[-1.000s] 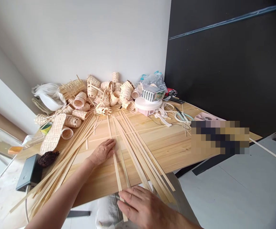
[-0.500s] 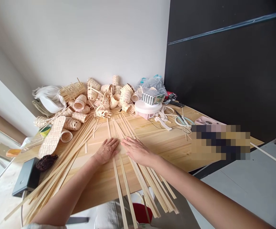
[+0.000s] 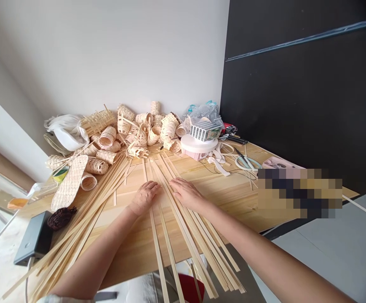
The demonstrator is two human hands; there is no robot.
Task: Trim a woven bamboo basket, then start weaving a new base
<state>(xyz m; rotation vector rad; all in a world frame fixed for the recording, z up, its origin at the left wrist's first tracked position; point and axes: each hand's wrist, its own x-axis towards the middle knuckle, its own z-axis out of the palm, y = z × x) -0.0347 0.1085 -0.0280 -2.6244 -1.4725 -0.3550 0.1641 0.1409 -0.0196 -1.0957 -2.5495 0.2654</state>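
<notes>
Long pale bamboo strips point(image 3: 183, 225) run from the back of the wooden table point(image 3: 129, 248) toward me and over its front edge. My left hand point(image 3: 145, 196) rests palm down on a couple of them, its fingers a little bent and nothing visibly gripped. To its right, my right hand point(image 3: 186, 192) lies low across the denser group of strips, fingers stretched toward the left. A narrow gap separates the two hands. What lies under the palms is hidden.
A bundle of loose strips point(image 3: 89, 214) fans out at left, beside a dark box point(image 3: 33, 239). Woven baskets point(image 3: 138, 134) are heaped against the wall. A white turntable point(image 3: 199, 143) and scissors point(image 3: 247, 162) stand at back right. A pixelated patch covers the table's right end.
My right hand has shifted to the right, widening the gap between the hands. The left fingers look more bent. The right-hand strips are spread slightly farther right, and the view has shifted a little.
</notes>
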